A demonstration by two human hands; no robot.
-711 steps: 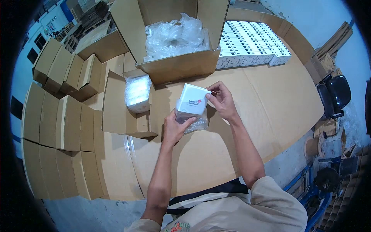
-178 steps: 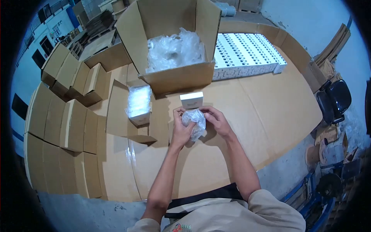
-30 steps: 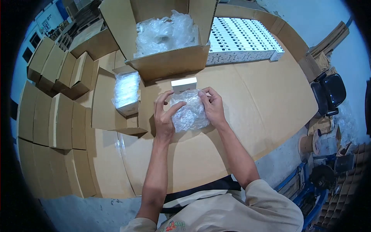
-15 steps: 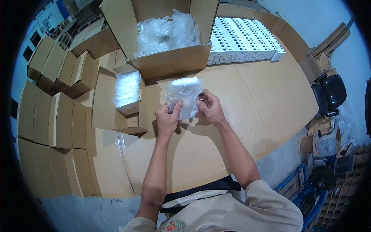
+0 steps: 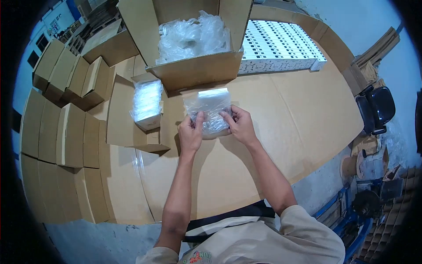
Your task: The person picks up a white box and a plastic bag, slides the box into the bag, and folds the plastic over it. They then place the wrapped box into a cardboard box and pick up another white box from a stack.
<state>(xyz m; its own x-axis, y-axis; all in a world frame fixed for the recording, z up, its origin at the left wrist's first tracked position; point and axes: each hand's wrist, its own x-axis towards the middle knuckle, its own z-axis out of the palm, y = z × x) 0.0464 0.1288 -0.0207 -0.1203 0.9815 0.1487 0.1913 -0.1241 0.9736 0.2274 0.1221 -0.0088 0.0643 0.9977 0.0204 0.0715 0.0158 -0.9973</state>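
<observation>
Left hand (image 5: pixel 190 133), right hand (image 5: pixel 240 126): I see both pinched closed on lower edge of plastic bag (image 5: pixel 207 108), held spread above table (image 5: pixel 285 114); white box (image 5: pixel 213 93) behind bag.

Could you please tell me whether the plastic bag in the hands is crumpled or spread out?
Spread out: the plastic bag is held flat, with the left hand and right hand pinching its lower edge.
</observation>
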